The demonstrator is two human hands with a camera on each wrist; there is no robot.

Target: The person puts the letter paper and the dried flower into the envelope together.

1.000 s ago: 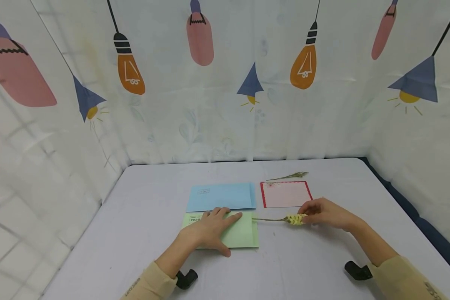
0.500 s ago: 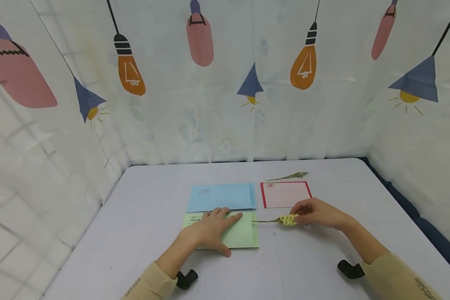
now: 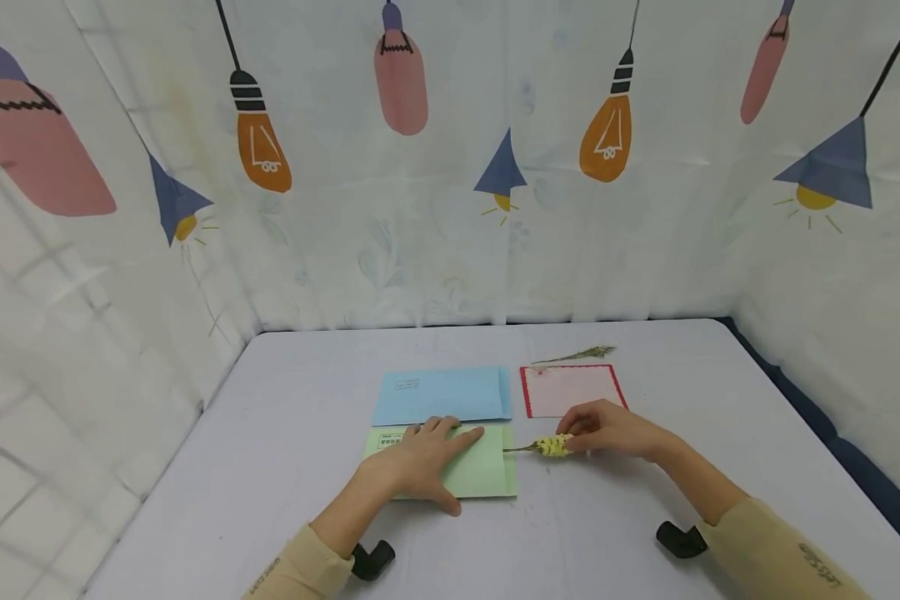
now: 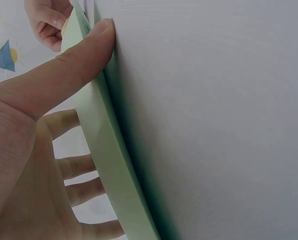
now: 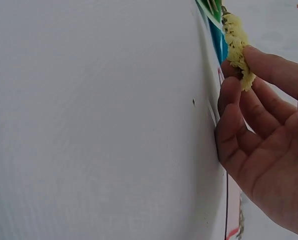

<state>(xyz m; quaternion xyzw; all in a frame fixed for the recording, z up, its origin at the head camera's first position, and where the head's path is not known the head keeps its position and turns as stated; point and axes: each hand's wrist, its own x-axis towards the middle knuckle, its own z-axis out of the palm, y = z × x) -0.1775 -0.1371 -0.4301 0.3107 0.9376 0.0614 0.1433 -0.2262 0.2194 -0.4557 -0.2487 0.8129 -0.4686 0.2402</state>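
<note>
A light green envelope (image 3: 489, 468) lies on the white table in the head view. My left hand (image 3: 418, 463) rests on it with spread, straight fingers, and the thumb reaches its near edge. At the envelope's right end, a dried flower (image 3: 551, 446) with a yellow head has its stem partly inside the opening, where the rest is hidden. The thumb and fingers of my right hand (image 3: 611, 429) pinch the yellow head. In the right wrist view the flower head (image 5: 234, 40) shows between thumb and index finger, the other fingers curled below.
A blue envelope (image 3: 442, 395) lies just beyond the green one. To its right sits a pink card (image 3: 573, 392) with a red border, and behind that a dried greenish sprig (image 3: 588, 353). A lamp-patterned curtain (image 3: 450, 233) hangs behind the table.
My right hand has moved left with the flower, and less of the stem shows outside the green envelope. My left hand has stayed in place.
</note>
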